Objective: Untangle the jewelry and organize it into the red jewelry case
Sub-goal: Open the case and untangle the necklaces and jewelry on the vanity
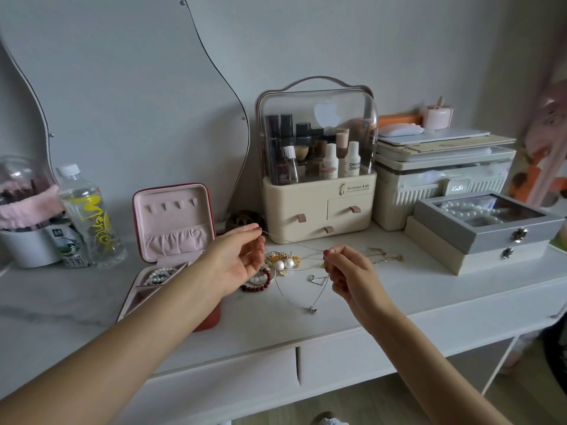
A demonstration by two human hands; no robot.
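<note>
Where the white desk [399,305] begins at nine o'clock: one clear water bottle [89,216] with yellow lettering, upright. Next, toward ten o'clock of centre: red jewelry case [171,240], lid raised, pink lining, a pearl bracelet [159,275] lying in its rear tray compartment. Left hand [236,259], partly over the case's right edge, thumb and forefinger pinching one end of a thin chain [294,242] lifted above the desk. At centre, on the desk: tangled jewelry pile [282,262] with gold pieces and two pearls; dark red bead bracelet [257,283] at its seven o'clock; silver necklace [310,297] trailing toward six o'clock. Right hand [346,271], fingers curled, pinching the same chain's other end. At twelve o'clock: cream cosmetics organizer [319,210]. At three o'clock: grey jewelry box [487,225] stacked on a beige box [466,256].
</note>
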